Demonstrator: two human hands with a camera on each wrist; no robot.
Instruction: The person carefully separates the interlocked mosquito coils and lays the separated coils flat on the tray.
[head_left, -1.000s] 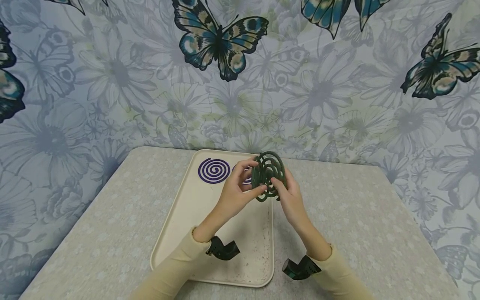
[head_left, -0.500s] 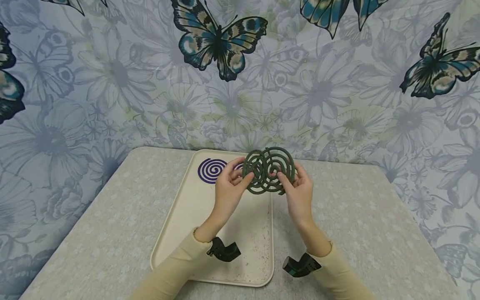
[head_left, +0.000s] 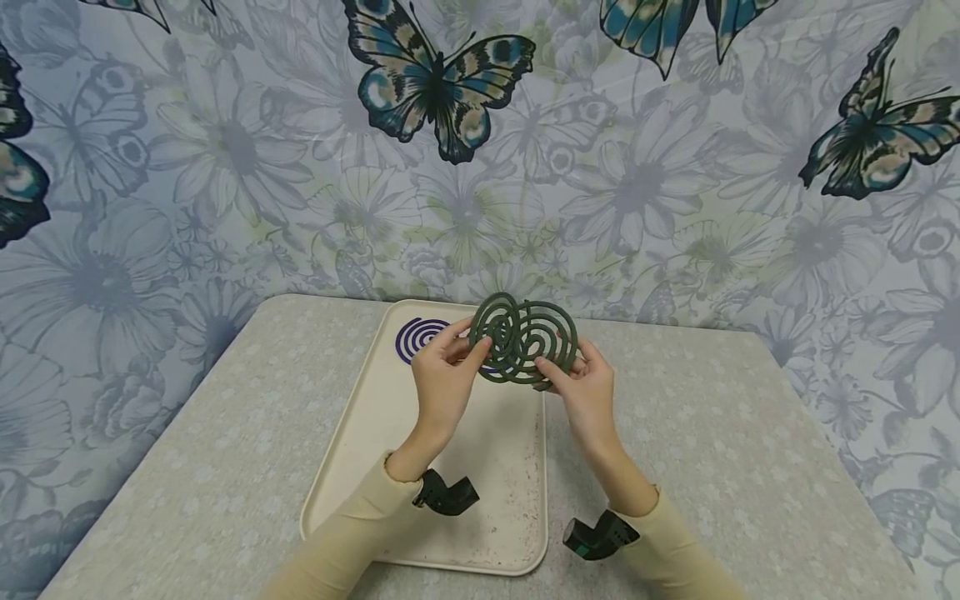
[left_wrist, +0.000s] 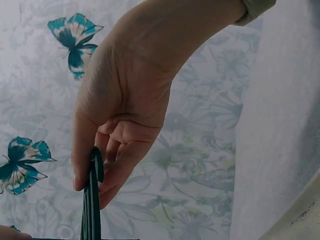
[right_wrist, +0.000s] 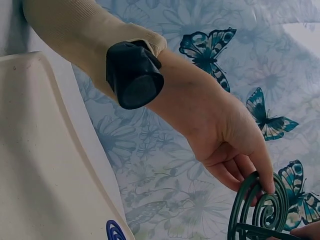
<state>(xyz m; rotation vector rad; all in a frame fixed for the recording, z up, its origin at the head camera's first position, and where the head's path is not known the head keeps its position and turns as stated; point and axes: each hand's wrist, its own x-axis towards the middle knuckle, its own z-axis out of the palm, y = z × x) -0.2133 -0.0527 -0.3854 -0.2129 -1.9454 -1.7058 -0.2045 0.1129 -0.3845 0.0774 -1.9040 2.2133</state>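
Note:
A pair of green mosquito coils is held up over the far end of the tray point(head_left: 465, 500). My left hand point(head_left: 441, 387) pinches the left coil point(head_left: 498, 335) between thumb and fingers, while my right hand point(head_left: 590, 408) grips the right coil point(head_left: 534, 348) by its lower right side. The two overlap in the middle, their rings crossing at an angle. Seen edge-on in the left wrist view, a coil point(left_wrist: 91, 210) sits between thumb and fingertips. From the right wrist, the coil point(right_wrist: 269, 210) shows its spiral face under the thumb.
A purple coil point(head_left: 415, 340) lies on the tray's far left, partly behind the left hand. Another purple piece shows through the green rings. The patterned tablecloth point(head_left: 697, 450) surrounds the tray, and a butterfly-print curtain point(head_left: 637, 183) hangs behind the table.
The green coils were first seen nearly stacked and turned sideways, then swung to face the camera, spread side by side. Both hands moved apart, then shifted slightly left.

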